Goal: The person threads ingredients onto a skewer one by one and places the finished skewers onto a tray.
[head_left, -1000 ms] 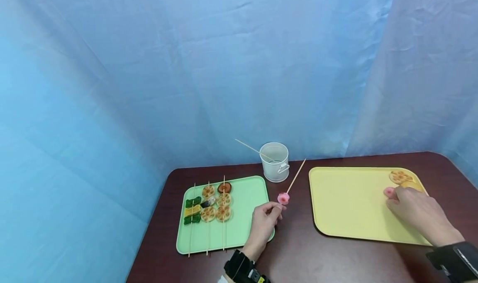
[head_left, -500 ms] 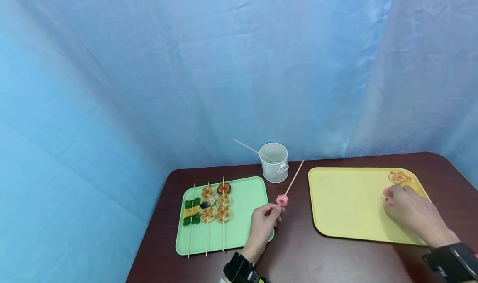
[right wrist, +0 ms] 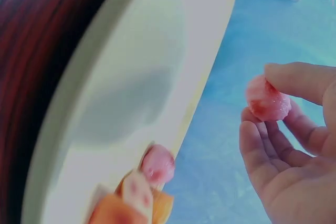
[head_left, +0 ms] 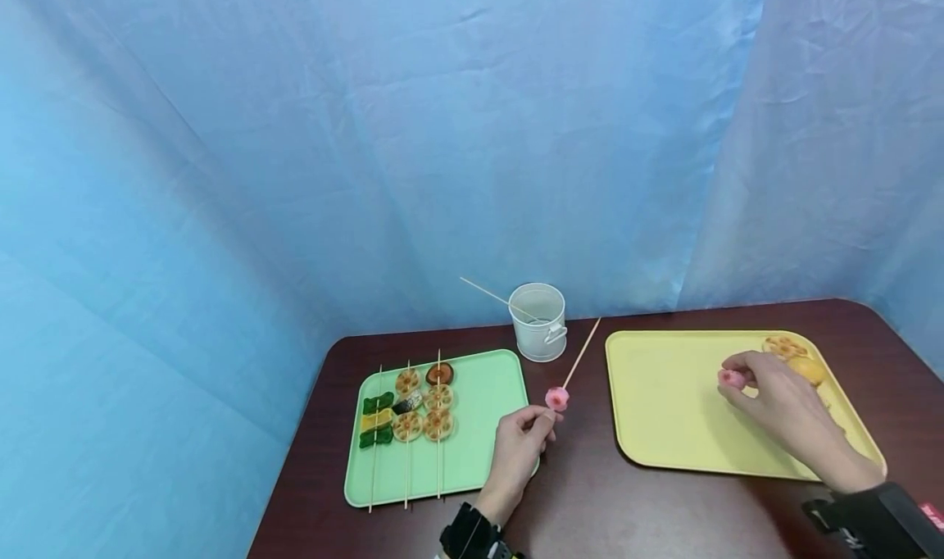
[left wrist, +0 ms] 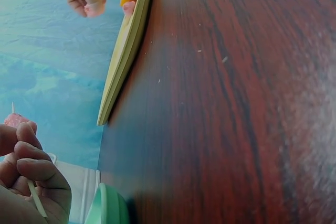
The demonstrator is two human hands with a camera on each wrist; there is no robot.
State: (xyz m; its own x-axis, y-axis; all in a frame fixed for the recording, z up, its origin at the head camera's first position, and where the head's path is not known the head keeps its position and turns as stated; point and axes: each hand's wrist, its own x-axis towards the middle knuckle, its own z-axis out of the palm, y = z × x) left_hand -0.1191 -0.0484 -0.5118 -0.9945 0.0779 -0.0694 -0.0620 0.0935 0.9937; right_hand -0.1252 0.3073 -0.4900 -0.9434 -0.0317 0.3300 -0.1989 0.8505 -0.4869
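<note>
Bucket (head_left: 542, 346): stick (head_left: 483, 289) | green tray (head_left: 487, 395): skewers (head_left: 438, 424) | yellow tray (head_left: 674, 403): food (head_left: 807, 370) | hands (head_left: 516, 451): pink pieces (head_left: 556, 398)

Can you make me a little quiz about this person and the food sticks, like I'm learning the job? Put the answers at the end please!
1. What does the right grip hold?
A) a brown slice
B) a loose pink piece
C) a bucket handle

2. True or false: the stick in the left grip has no food on it.

3. Fill the gap: on the green tray, the leftmost skewer in the head view has an upper green piece, a lower green piece and one ____ piece between them.

Key:
1. B
2. False; it carries a threaded pink piece.
3. Yellow
</note>
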